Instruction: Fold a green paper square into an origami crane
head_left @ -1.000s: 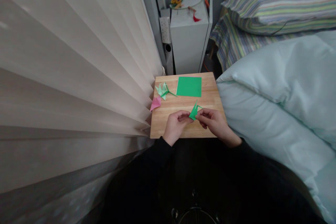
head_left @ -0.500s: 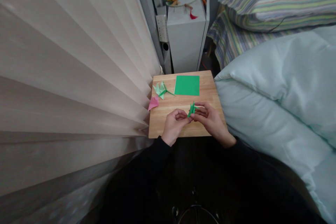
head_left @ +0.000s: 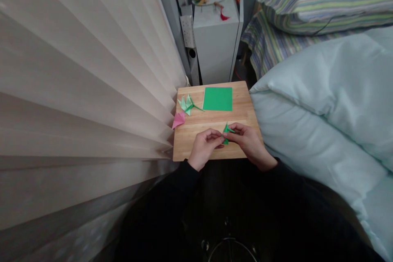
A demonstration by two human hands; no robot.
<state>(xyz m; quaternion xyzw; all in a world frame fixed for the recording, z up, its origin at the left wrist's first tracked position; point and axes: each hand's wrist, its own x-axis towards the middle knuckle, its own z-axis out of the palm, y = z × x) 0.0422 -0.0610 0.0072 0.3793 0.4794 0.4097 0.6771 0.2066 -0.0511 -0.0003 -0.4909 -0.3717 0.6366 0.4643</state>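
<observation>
Both hands meet over the front of the small wooden table (head_left: 190, 145), pinching a green folded paper piece (head_left: 226, 129) between them. My left hand (head_left: 204, 146) grips it from the left with thumb and fingertips. My right hand (head_left: 247, 141) holds its other side, and narrow green points stick out above and to the right of the fingers. Part of the paper is hidden behind the fingertips. Behind the hands lies a flat green paper square (head_left: 217, 98). To its left rest a green origami figure (head_left: 188, 105) with a thin stem-like strip and a pink folded paper (head_left: 178, 119).
A pleated curtain (head_left: 123, 82) hangs along the table's left edge. On the right, a bed with a pale blue quilt (head_left: 322, 98) and a striped pillow (head_left: 331, 0) comes close to it. Beyond the table stands a white cabinet (head_left: 215, 53) with a red tassel (head_left: 224, 16) on top.
The green folded paper has turned in my fingers; one point now sticks out to the right and its lower part shows below the fingertips. My hands stay close together.
</observation>
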